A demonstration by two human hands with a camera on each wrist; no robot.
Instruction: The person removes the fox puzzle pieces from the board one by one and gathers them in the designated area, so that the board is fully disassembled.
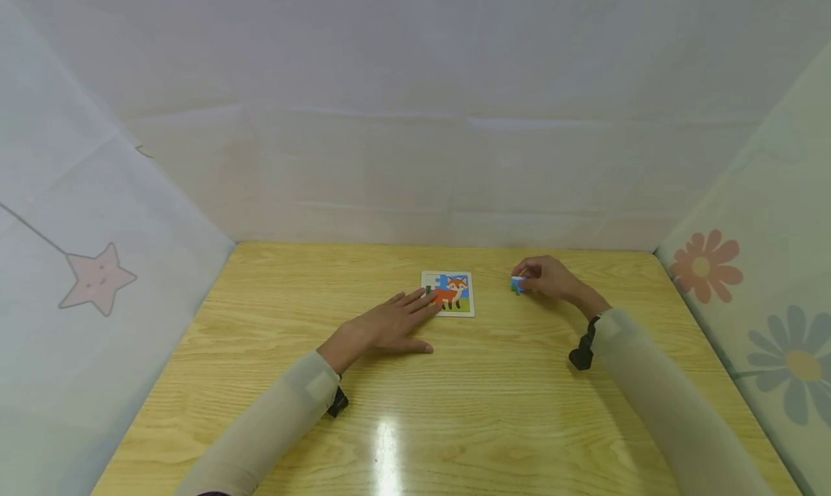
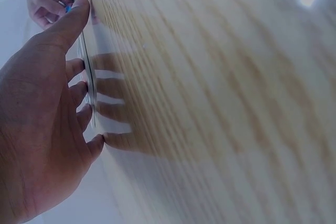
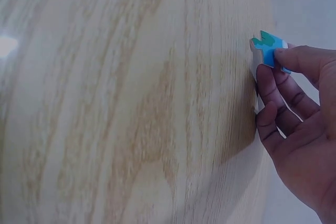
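Note:
A square fox jigsaw puzzle (image 1: 462,303) with a white border lies on the table, with a pale gap at its upper left. My left hand (image 1: 396,324) has its fingers stretched out, fingertips resting over the puzzle's left edge. To the right of the puzzle, my right hand (image 1: 548,276) pinches a blue and green puzzle piece (image 3: 270,49) between thumb and fingers, close over the tabletop. In the right wrist view the piece stands tilted, its printed side partly behind the thumb (image 3: 302,59). The puzzle shows edge-on in the left wrist view beneath the fingertips.
The wooden table (image 1: 493,409) has pale cloth walls around it, one behind and one on each side. Flowers (image 1: 701,267) decorate the right cloth, a pink star (image 1: 97,278) the left. Black wrist cameras sit under both cuffs.

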